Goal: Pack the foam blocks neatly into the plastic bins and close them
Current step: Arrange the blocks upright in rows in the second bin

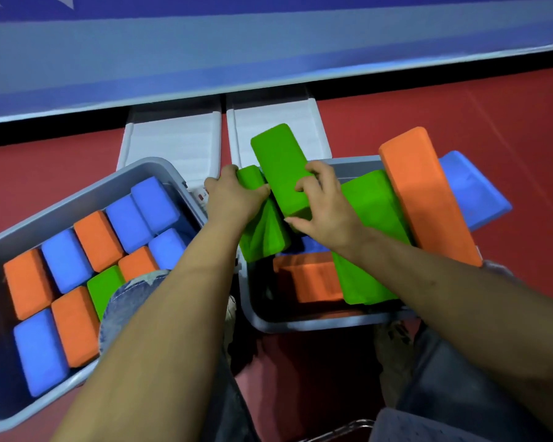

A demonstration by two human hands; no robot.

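Observation:
Two grey plastic bins stand on the red floor. The left bin (55,202) holds several blue, orange and green foam blocks standing side by side. The right bin (316,323) holds green, orange and blue blocks lying at loose angles. My left hand (233,196) grips a green block (262,237) that stands at the right bin's left edge. My right hand (323,202) grips another green block (278,161), tilted above the bin. A long orange block (425,193) and a blue block (473,189) stick out over the right rim.
Two white bin lids (176,138) (268,116) lie flat on the floor behind the bins. A blue and white wall panel (268,43) runs across the back. My knees in denim (125,301) are near the bins' front edges.

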